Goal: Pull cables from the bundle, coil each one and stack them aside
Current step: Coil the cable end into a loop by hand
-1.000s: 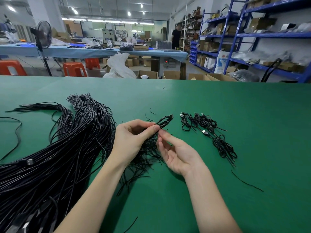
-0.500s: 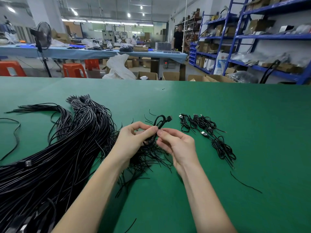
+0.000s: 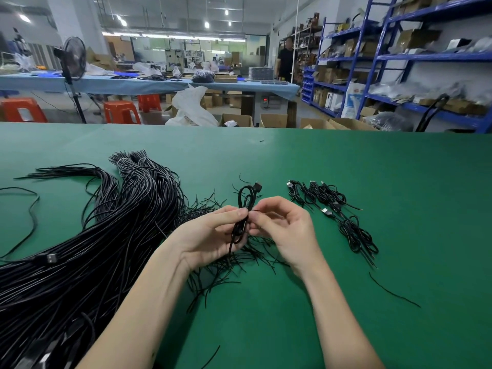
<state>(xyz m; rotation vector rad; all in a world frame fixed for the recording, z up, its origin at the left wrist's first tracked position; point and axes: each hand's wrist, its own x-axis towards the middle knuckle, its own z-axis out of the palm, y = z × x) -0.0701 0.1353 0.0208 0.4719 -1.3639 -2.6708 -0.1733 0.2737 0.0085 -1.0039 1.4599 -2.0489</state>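
Coiled cable (image 3: 242, 209) upright between hands, long axis vertical. Left hand (image 3: 210, 235) grips coil; right hand (image 3: 283, 230) pinches its middle. Finished stack (image 3: 335, 209) right, nearer right hand. Bundle (image 3: 101, 235) left on surface (image 3: 372, 182).

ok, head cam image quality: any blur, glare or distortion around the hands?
Head view: hands and held cable sharp; even overhead light, soft shadows under the forearms, no glare on the green table; wide-angle bending leans the blue shelving; far right shelves look smeared.

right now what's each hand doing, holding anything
Left hand: fingers curled round the folded thin black cable, holding it.
Right hand: fingertips pinch the same cable at mid-coil.
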